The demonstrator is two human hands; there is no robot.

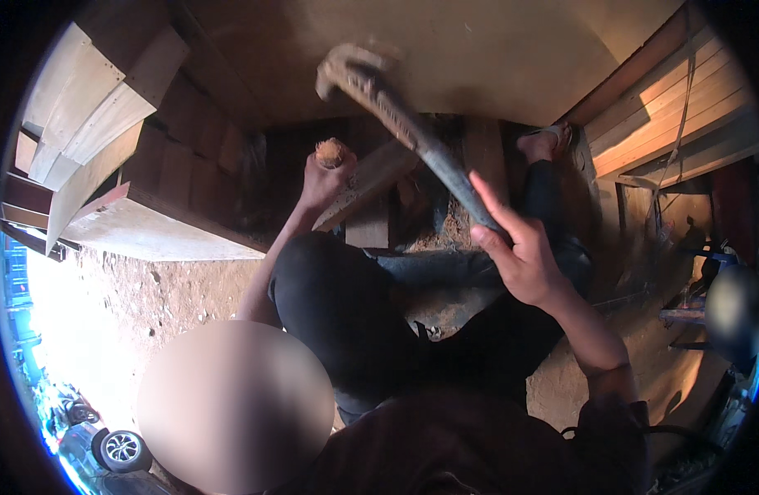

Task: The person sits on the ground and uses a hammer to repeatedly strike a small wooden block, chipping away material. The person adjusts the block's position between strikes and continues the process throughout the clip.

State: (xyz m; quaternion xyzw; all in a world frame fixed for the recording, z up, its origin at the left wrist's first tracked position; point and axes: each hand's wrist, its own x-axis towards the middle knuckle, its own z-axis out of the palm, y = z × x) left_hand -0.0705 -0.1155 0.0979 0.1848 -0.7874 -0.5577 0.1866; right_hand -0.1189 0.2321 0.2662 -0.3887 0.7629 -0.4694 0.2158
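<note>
My right hand is closed around the lower handle of a hammer, its index finger stretched along the grip. The hammer slants up to the left, its slightly blurred head raised well above the work. In my left fist stands a chisel, gripped by its wooden handle; the handle's top end is frayed. The blade is hidden below the fist. Beside that fist, a wooden beam lies at a slant, with wood chips on the ground to its right. Hammer head and chisel handle are apart.
Carved or panelled wooden boards stand at the left, over a pale board. A broad brown panel closes the far side. Slatted wood stands at the right. My bent legs frame the work; my foot rests beyond it.
</note>
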